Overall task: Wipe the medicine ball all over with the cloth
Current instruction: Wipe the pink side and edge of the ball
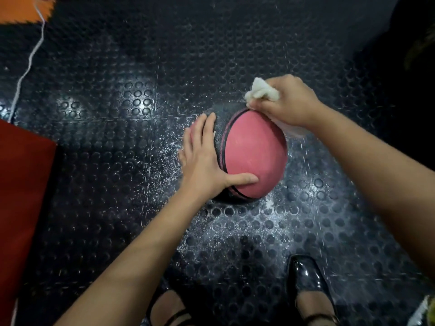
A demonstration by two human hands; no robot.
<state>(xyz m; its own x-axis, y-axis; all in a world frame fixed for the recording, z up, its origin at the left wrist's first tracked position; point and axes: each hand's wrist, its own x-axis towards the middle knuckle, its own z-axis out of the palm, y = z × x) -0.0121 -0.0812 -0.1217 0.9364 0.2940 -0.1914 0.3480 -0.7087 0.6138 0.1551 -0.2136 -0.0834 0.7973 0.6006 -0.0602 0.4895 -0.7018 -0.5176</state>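
While flat left hand steadies round pink-black medicine ball, right grip bunched around fluffy white cloth

You are looking down at a pink and black medicine ball sitting on the dark bumpy floor. Your left hand is lying flat on the ball's left side, fingers straight, thumb on the pink part. Your right hand is squeezing a white cloth at the ball's top far edge. White specks are lying on the floor around the ball. Your shiny black shoes are showing below.
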